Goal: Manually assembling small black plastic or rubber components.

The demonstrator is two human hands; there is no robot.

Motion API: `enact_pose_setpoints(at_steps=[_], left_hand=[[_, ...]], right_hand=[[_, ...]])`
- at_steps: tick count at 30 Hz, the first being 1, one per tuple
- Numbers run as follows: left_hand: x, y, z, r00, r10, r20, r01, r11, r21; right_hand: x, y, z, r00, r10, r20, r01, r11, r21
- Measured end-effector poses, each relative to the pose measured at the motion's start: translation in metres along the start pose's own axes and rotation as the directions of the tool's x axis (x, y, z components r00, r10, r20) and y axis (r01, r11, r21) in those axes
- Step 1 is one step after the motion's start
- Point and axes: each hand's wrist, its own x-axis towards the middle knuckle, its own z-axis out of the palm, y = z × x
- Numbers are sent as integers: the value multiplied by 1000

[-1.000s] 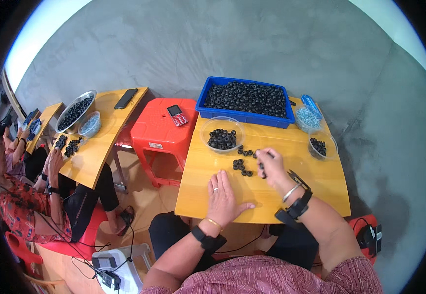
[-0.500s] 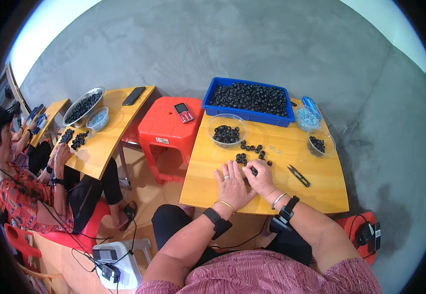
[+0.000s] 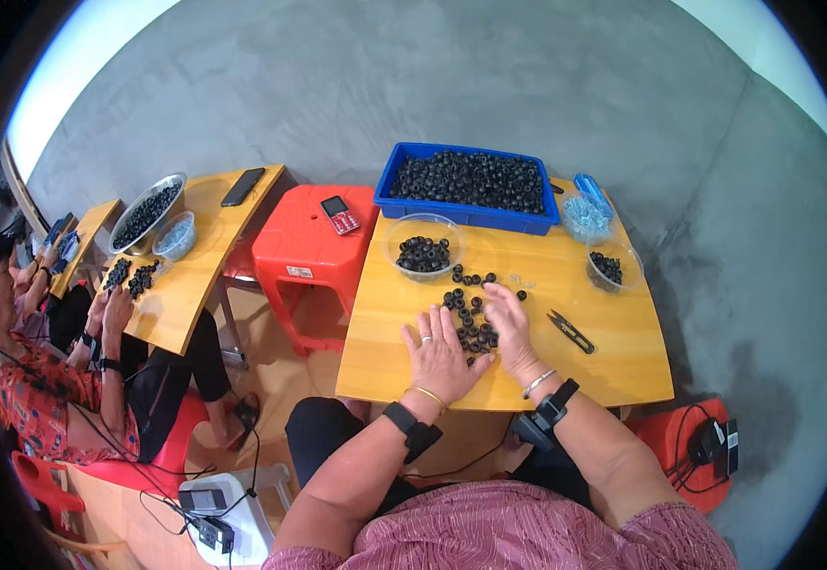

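Several small black bead-like pieces (image 3: 471,334) lie loose on the yellow wooden table (image 3: 387,348) between my two hands. My left hand (image 3: 440,361) rests palm down just left of them, its fingers stretched out and its thumb beside the lowest ones. On the other side, my right hand (image 3: 513,332) is tilted on edge with its fingers extended, close to the pieces, and I see nothing held in it. A round clear tub (image 3: 424,228) with more black pieces stands beyond my left hand. Thread snips (image 3: 571,332) lie right of my right hand.
A blue tray (image 3: 385,201) heaped with black pieces stands at the back. Two clear tubs, one with light-blue bits (image 3: 587,218), one with black pieces (image 3: 608,269), are at the right. A red stool (image 3: 290,233) bears a phone (image 3: 340,216). Another person sits working at the left table.
My right hand has opened from its curled pose and shifted slightly right. My left hand has moved slightly left. More black pieces now show between them. The whole view has shifted a little.
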Motion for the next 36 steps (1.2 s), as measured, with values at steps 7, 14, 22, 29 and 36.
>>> enact_pose_setpoints(at_steps=[7, 14, 22, 29, 36], left_hand=[[1, -1, 4, 997, 27, -69, -27, 1000, 3], [1, -1, 3, 999, 6, -46, -5, 1000, 23], [8, 6, 0, 995, -63, 80, 57, 996, 76], [15, 9, -1, 990, -98, 105, 90, 993, 78], [16, 7, 3, 995, -85, 54, 81, 994, 77]], right_hand=[[4, 14, -23, 987, 141, -82, -96, 906, 411], [-23, -6, -24, 954, 251, -163, -150, 872, 466], [-26, -1, -9, 945, 312, -98, -227, 842, 490], [-14, -3, -22, 947, 316, -51, -262, 858, 441], [27, 0, -83, 974, 211, -86, -226, 935, -273]])
